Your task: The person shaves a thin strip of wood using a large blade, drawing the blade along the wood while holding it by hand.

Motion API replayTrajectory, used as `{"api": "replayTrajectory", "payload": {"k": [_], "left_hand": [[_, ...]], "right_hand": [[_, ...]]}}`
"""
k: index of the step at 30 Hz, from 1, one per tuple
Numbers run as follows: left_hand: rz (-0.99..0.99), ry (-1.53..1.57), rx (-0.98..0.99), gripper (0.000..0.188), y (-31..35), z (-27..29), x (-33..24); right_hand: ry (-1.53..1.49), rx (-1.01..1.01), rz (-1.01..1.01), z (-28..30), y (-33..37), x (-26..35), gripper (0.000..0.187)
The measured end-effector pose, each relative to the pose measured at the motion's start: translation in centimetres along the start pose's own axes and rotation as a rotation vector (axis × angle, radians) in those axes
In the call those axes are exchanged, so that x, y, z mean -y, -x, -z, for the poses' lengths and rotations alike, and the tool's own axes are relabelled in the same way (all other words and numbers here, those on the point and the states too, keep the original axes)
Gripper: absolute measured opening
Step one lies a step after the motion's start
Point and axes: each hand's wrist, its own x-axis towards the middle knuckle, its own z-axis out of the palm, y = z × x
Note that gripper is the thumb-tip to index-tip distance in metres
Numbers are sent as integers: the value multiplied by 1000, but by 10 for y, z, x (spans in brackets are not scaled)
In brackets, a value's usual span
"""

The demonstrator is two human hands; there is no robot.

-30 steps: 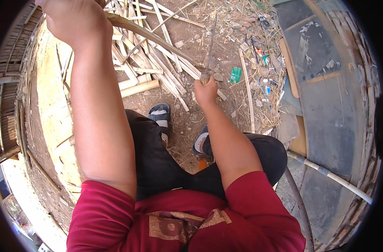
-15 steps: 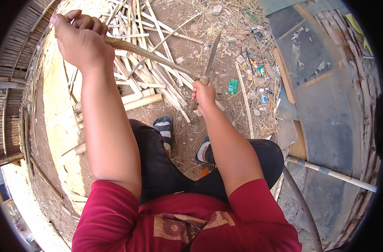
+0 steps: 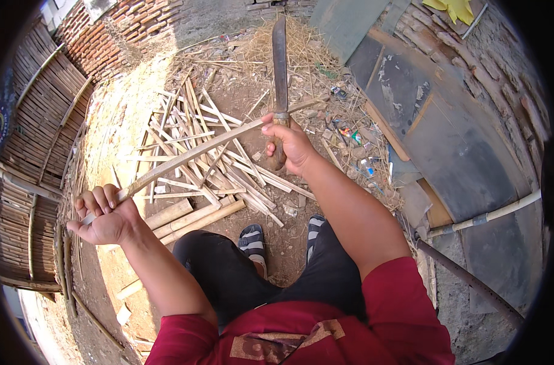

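A long, pale bamboo strip [image 3: 192, 152] slants across in front of me, its lower left end in my left hand [image 3: 111, 217], whose fingers are curled round it. My right hand [image 3: 296, 148] grips the wooden handle of a machete [image 3: 280, 67]. The dark blade points away from me, nearly straight up in the picture. At the top of the handle the strip crosses the machete, and the thumb and index finger of my right hand touch it there. Past the crossing, the strip's far end sticks out to the right.
Split bamboo strips lie in a loose pile [image 3: 198, 140] on the dirt ahead. Thicker bamboo lengths [image 3: 204, 214] lie nearer my feet. Dark sheets [image 3: 453, 158] and a pale pole [image 3: 487, 214] are on the right. A woven bamboo panel [image 3: 43, 97] stands left; a brick wall [image 3: 137, 36] is behind.
My left hand has come down and nearer with its end of the strip, so the strip now rises to the right. The machete has turned more upright. The view has tilted farther ahead.
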Motion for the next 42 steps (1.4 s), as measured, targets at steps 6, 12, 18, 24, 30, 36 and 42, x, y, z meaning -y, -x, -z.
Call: {"api": "replayTrajectory", "payload": {"k": [6, 12, 18, 24, 30, 36, 42], "left_hand": [[131, -138, -79, 40, 30, 59, -37], [420, -939, -653, 66, 95, 132, -68], [-92, -1676, 795, 48, 151, 70, -81], [-63, -1885, 1046, 50, 148, 37, -26], [199, -1896, 947, 36, 151, 39, -41], [441, -2000, 854, 44, 176, 62, -120], [602, -2128, 811, 41, 218, 78, -166]], "right_hand": [[-117, -17, 69, -14, 9, -4, 28], [193, -100, 138, -5, 12, -8, 35], [500, -42, 300, 12, 24, -44, 39], [297, 157, 236, -7, 69, -12, 36], [424, 327, 158, 9, 86, 17, 32], [1420, 240, 541, 54, 84, 53, 31], [1748, 211, 460, 90, 49, 31, 28]]}}
